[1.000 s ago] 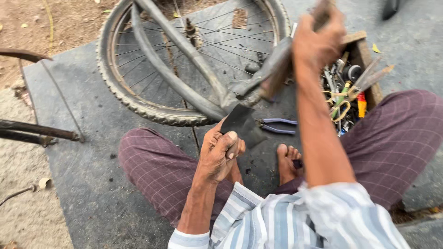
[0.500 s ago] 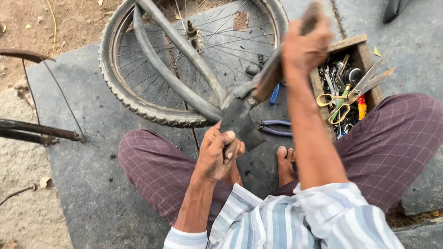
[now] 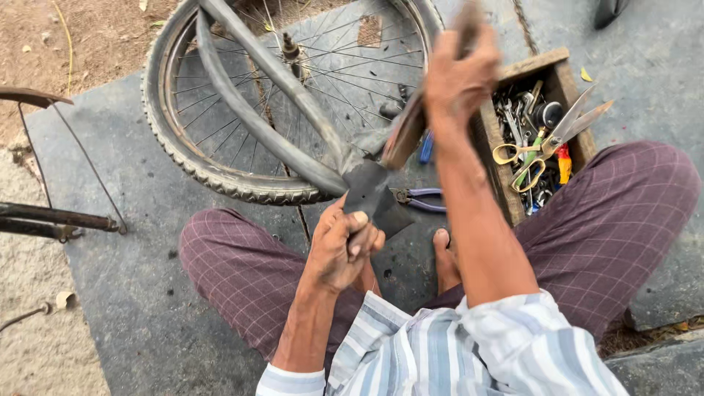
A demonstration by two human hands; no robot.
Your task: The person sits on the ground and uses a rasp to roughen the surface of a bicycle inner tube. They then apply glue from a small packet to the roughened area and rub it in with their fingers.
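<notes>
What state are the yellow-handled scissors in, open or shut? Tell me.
Open. The yellow-handled scissors lie in the wooden tool box with both blades spread apart, tips pointing separately past its right edge.

Inner tube [image 3: 293,110]: dull grey-black, matte.
Bicycle tyre [image 3: 183,158]: weathered grey-black, knobbed tread pattern; spokes pale silver.
Tool in right hand [image 3: 460,77]: brown, rust-toned, blurred.
Trousers [image 3: 242,271]: maroon-purple, thin pale check.
Shirt [image 3: 447,352]: white with blue-grey vertical stripes.
Pliers [image 3: 422,199]: purple-blue handles, dark metal head.
Wooden box [image 3: 546,62]: weathered brown; inside, scissors [image 3: 546,143] with yellow handles, silver blades; one red item, one green.
Slab [image 3: 132,293]: dark grey, speckled.
Ground [image 3: 73,44]: reddish-brown dirt.
</notes>
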